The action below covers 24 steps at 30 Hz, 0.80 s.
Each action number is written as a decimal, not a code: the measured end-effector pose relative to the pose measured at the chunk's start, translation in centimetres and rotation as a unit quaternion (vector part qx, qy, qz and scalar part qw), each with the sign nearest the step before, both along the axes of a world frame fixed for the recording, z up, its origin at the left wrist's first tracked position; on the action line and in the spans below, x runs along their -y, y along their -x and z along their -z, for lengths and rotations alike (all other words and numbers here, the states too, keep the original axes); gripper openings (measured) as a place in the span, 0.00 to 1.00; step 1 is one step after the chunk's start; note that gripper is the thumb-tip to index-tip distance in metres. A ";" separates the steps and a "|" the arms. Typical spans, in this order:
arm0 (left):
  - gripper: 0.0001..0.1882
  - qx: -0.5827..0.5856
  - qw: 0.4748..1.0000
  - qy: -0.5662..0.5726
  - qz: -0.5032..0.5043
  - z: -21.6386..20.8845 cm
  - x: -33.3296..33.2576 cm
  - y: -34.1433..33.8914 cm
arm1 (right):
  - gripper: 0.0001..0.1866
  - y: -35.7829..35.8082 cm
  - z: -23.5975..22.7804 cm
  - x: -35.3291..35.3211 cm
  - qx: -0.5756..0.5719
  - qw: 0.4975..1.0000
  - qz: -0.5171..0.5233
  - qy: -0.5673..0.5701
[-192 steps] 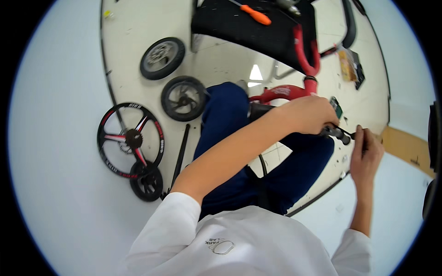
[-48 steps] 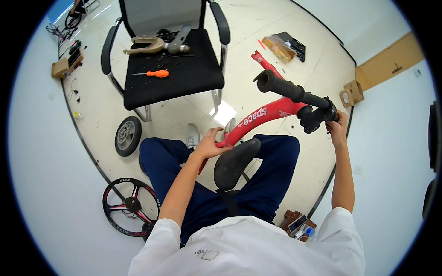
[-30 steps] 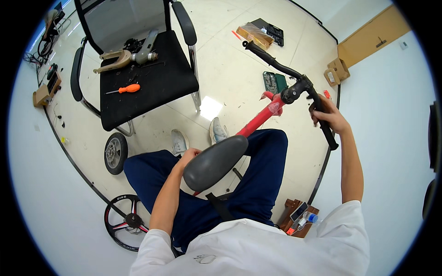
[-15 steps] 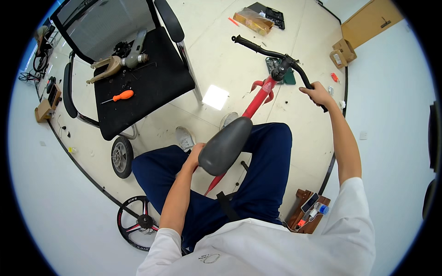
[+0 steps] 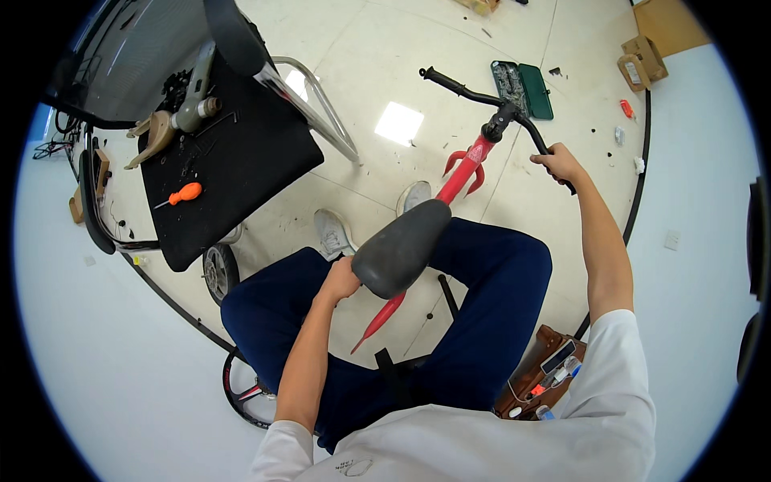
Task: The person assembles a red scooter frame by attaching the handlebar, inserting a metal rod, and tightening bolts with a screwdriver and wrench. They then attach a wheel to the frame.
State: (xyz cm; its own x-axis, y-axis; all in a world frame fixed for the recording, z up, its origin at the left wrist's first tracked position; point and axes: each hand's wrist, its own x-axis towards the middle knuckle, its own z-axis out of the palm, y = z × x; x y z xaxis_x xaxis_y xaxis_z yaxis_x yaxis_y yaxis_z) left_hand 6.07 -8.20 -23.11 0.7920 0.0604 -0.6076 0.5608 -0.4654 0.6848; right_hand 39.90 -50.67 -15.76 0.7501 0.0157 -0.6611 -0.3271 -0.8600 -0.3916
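Between my knees is a red bike frame (image 5: pixel 458 178) with an empty fork and no wheels in view. A dark grey saddle (image 5: pixel 401 249) tops it, and black handlebars (image 5: pixel 462 88) stand at its far end. My right hand (image 5: pixel 560 163) is closed round the right end of the handlebar. At the saddle's rear left edge, my left hand (image 5: pixel 340 279) is closed on the saddle, its fingertips hidden underneath. A red tail of the frame (image 5: pixel 377 324) shows below the saddle.
On the left a black chair (image 5: pixel 233 153) carries a grey-beige fork (image 5: pixel 181 116) and an orange-handled screwdriver (image 5: pixel 185 193). Beyond the handlebars lies an open green tool case (image 5: pixel 536 92). Wheels (image 5: pixel 218 273) lie at left; a brown wooden box (image 5: pixel 514 395) holds a phone at lower right.
The view has shifted, so the chair sits further left and the green case shows more fully. The handlebars have moved slightly right; my right knee is further out. Both hands keep their hold.
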 end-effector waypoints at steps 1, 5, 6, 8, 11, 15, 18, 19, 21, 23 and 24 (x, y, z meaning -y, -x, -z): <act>0.17 0.000 1.000 -0.003 0.000 0.2 0.3 -0.1 | 0.20 -0.5 1.2 0.6 0.001 1.000 -0.002 -0.001; 0.16 -0.024 0.998 -0.040 0.029 0.1 1.0 -1.2 | 0.19 -1.5 4.1 2.3 0.003 1.000 -0.006 0.018; 0.17 -0.014 0.999 -0.039 0.009 -0.3 1.5 -1.4 | 0.18 -1.6 4.7 2.6 0.019 1.000 0.001 0.013; 0.18 -0.017 0.998 -0.052 -0.011 -1.1 1.7 -2.2 | 0.18 -1.3 6.1 3.1 0.050 0.999 0.014 0.001; 0.22 -0.019 0.997 -0.070 -0.027 -3.9 2.7 -4.0 | 0.23 -0.6 9.0 4.8 0.103 0.994 0.021 0.037; 0.17 -0.045 0.994 -0.093 -0.044 -5.5 2.5 -5.4 | 0.26 0.8 12.3 3.6 0.117 0.990 0.061 0.051; 0.17 -0.015 0.992 -0.110 -0.055 -6.3 2.7 -5.0 | 0.24 1.5 14.3 3.5 0.092 0.990 0.107 0.026; 0.16 0.000 0.992 -0.104 -0.068 -6.9 2.8 -4.9 | 0.23 1.9 14.8 3.7 0.078 0.989 0.129 0.002; 0.15 0.044 0.991 -0.107 -0.073 -7.4 2.7 -4.8 | 0.21 2.7 15.8 4.3 0.049 0.983 0.173 -0.039; 0.15 0.072 0.990 -0.108 -0.061 -8.9 2.6 -5.2 | 0.20 3.9 16.2 5.2 0.015 0.973 0.220 -0.069; 0.16 0.089 0.988 -0.111 -0.055 -10.1 2.8 -5.6 | 0.19 4.6 15.8 4.9 0.000 0.959 0.266 -0.095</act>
